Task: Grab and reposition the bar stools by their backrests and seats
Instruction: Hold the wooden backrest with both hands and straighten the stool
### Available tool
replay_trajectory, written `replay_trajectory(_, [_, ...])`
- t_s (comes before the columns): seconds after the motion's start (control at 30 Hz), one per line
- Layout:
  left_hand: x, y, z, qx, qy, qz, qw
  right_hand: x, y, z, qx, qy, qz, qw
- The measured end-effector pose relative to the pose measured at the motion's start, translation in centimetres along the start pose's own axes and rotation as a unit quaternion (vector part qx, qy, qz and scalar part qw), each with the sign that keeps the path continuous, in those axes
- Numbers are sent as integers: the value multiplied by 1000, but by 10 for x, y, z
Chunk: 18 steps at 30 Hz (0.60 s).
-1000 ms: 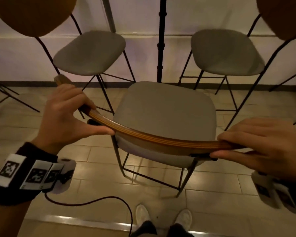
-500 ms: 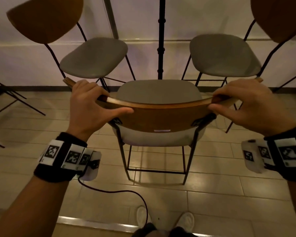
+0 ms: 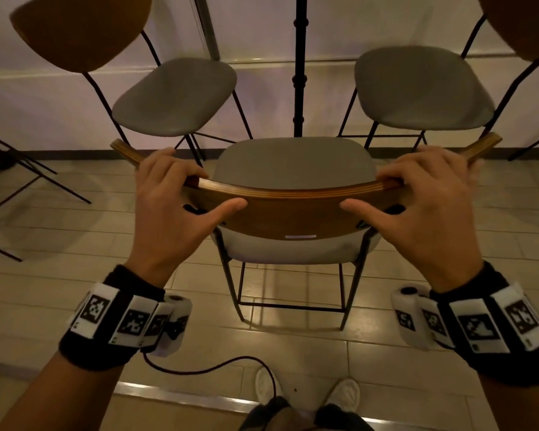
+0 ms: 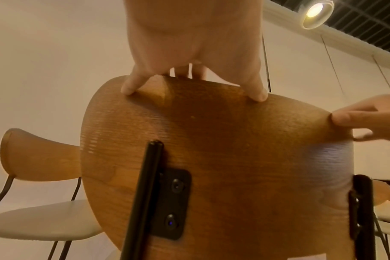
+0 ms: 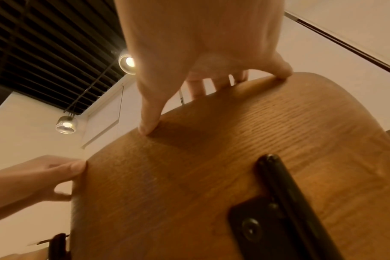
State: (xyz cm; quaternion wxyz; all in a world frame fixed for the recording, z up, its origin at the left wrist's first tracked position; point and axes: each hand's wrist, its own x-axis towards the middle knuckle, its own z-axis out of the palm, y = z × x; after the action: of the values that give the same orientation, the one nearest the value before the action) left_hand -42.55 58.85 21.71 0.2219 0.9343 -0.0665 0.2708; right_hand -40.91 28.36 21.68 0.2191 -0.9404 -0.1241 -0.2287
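Observation:
A bar stool with a grey seat (image 3: pixel 291 161) and a curved wooden backrest (image 3: pixel 293 209) stands right in front of me on thin black legs. My left hand (image 3: pixel 175 194) grips the backrest's top edge on the left, fingers over the front, thumb pressed on the back. My right hand (image 3: pixel 417 194) grips the same edge on the right in the same way. The left wrist view shows the backrest (image 4: pixel 223 149) from behind with my left thumb on it. In the right wrist view my right thumb rests on the wood (image 5: pixel 234 158).
Two more stools stand against the white wall: one at the back left (image 3: pixel 175 94) and one at the back right (image 3: pixel 420 88). A black pole (image 3: pixel 299 66) rises between them. More black stool legs (image 3: pixel 19 181) are at the far left. The floor (image 3: pixel 293 353) is tiled.
The stool has moved away from me toward the wall and squared up, so its backrest now lies level. Both hands have kept hold of the top edge, thumbs spread wider.

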Motion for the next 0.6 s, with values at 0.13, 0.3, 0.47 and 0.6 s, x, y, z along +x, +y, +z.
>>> replay_trajectory(0.13, [5, -2, 3, -23, 6, 1, 1000, 5, 5, 8, 46, 29, -23, 998])
replay_trajectory(0.3, [20, -7, 18, -32, 26, -1, 999, 19, 15, 19, 45, 66, -24, 997])
replay_trajectory(0.47, [39, -14, 27, -35, 11, -12, 999, 32, 17, 27, 50, 71, -16, 996])
replay_trajectory(0.6, [44, -10, 30, -41, 17, -1, 999, 35, 24, 25, 44, 64, -18, 997])
